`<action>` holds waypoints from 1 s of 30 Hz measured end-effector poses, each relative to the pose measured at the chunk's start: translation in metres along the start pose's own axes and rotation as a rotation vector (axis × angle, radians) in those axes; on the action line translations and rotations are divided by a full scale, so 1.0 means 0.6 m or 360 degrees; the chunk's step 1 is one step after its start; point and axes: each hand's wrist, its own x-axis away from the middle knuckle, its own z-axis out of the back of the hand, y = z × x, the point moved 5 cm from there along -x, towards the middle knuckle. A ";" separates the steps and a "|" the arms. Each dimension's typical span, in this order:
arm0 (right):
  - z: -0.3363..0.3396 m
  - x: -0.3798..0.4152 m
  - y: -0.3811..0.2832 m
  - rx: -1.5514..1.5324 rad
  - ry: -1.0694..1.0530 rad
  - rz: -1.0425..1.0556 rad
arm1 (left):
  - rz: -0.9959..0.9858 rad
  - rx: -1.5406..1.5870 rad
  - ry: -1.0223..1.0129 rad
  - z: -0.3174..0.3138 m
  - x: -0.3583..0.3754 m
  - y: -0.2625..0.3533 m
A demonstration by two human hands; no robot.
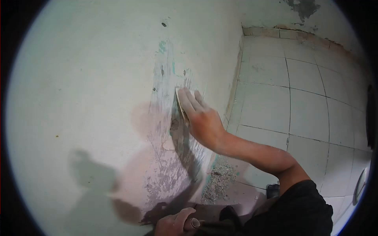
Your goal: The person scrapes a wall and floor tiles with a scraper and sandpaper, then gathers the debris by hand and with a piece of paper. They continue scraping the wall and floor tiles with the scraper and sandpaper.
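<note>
My right hand (202,118) presses a thin, pale, straight-edged piece (180,105) against the wall (98,78). Its fingers point up the wall and look dusty; they cover most of the piece, so I cannot make out its kind. Around it runs a scraped patch (167,169) with grey streaks and traces of green paint. Low in the view, my left hand (171,225) is curled around a tube-like thing with a round, pale end (192,223). The rest of that thing is hidden by the hand and the frame's lower edge.
A heap of crumbled debris (220,183) lies on the tiled floor (265,104) along the wall's foot. A dark object (272,191) stands near my right arm. Small holes (163,24) mark the wall, and shadows fall across it. A rounded pale rim (360,187) shows at far right.
</note>
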 end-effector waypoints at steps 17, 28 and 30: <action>0.049 -0.149 0.077 0.0023 -0.0428 -0.0119 | 0.0288 0.0068 -0.0085 -0.012 -0.002 -0.009; 0.029 -0.137 0.061 0.0013 0.0048 0.0050 | 0.0233 0.0293 0.0003 0.008 0.007 0.024; 0.028 -0.118 0.054 -0.0082 0.0294 0.0070 | 0.0265 0.0203 0.0021 0.000 0.006 0.013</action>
